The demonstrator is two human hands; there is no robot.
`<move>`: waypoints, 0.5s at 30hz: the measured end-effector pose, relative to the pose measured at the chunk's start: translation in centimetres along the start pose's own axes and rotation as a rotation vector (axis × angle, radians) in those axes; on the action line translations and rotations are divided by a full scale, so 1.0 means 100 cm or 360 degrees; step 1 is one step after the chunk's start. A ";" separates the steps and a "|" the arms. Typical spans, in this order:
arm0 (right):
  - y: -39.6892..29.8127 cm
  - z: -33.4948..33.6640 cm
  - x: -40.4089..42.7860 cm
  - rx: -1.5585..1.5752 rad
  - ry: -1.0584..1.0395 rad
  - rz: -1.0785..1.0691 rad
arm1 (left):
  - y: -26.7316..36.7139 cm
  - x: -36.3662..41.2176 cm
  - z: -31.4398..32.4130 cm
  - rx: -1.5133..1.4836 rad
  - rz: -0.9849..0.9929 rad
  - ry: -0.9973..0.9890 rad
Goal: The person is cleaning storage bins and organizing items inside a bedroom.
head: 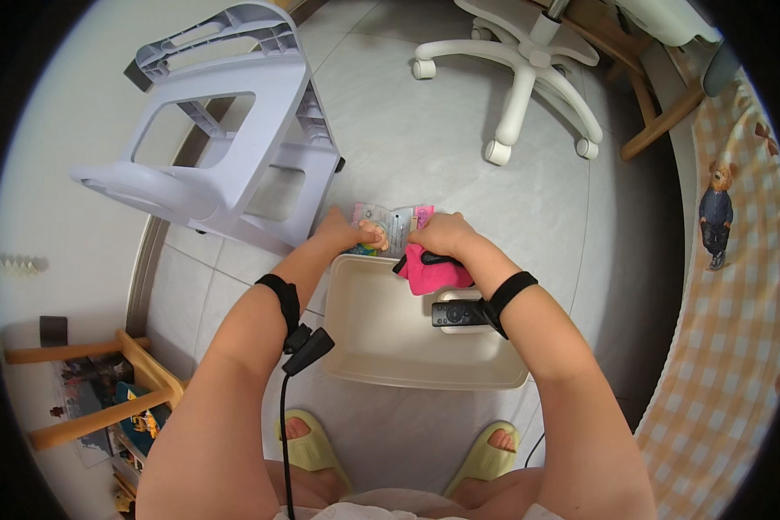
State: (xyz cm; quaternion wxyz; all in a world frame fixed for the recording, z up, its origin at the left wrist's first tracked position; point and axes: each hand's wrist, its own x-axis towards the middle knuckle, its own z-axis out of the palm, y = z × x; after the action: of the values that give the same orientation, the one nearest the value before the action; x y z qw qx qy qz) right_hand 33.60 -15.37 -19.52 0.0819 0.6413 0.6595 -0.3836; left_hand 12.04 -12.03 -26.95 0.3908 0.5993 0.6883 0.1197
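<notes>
My left hand (343,231) is beyond the far rim of a beige plastic bin (377,325), its thumb and fingers closed on a small toy figure (375,235) with round ears. My right hand (447,234) is curled at the bin's far right, above a bright pink cloth item (429,272) with black trim. The cloth hangs from under that hand over the rim. Between both hands is a clear packet (399,227) with pink ends and writing. A black remote control (455,314) rests on a small light container (455,330) inside the bin, partly behind my right wrist.
A lilac plastic step stool (234,149) lies on its side at left. A white wheeled chair base (526,71) stands at the far right. Nearby are a checked curtain (702,312), a wooden-framed shelf (136,370) and my yellow-green slippers (312,445). A black cable (285,442) hangs from my left forearm strap.
</notes>
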 end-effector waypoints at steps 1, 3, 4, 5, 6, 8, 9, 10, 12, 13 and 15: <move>0.001 -0.001 0.000 -0.0139 0.0054 0.0037 | 0.001 0.004 -0.004 -0.0158 -0.0057 -0.0289; 0.005 0.005 0.001 0.0080 0.0022 0.0057 | 0.002 0.006 -0.005 -0.0319 -0.0109 -0.0580; 0.008 0.009 0.002 0.0304 -0.0004 0.0071 | 0.004 0.005 -0.003 -0.0304 -0.0064 -0.0460; 0.011 0.011 0.002 0.0302 0.0000 0.0077 | 0.006 0.005 -0.001 -0.0290 -0.0019 -0.0339; 0.012 0.011 0.001 0.0455 0.0009 0.0088 | 0.006 0.005 -0.001 -0.0293 -0.0015 -0.0339; 0.015 0.012 -0.002 0.0602 0.0026 0.0104 | 0.010 0.006 0.000 -0.0098 0.0002 -0.0349; 0.013 0.012 -0.004 0.0644 0.0105 -0.0043 | 0.008 0.007 -0.001 -0.0099 0.0003 -0.0340; 0.011 0.012 -0.007 0.0685 0.0185 -0.0190 | 0.007 0.009 -0.002 -0.0066 0.0027 -0.0355; 0.007 0.012 -0.014 0.0658 0.0291 -0.0282 | 0.009 0.009 -0.002 -0.0036 0.0064 -0.0367; 0.004 0.012 -0.018 0.0635 0.0392 -0.0369 | 0.011 0.007 -0.001 -0.0162 0.0098 -0.0226; 0.001 0.008 -0.026 0.0599 0.0609 -0.0494 | 0.019 0.004 -0.003 -0.0288 0.0138 -0.0085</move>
State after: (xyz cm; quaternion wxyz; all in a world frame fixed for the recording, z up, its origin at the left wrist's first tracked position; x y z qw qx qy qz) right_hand 33.78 -17.94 -18.57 -0.2235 0.5973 0.6703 -0.3793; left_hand 13.23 -11.10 -25.71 0.4559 0.5938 0.6374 0.1821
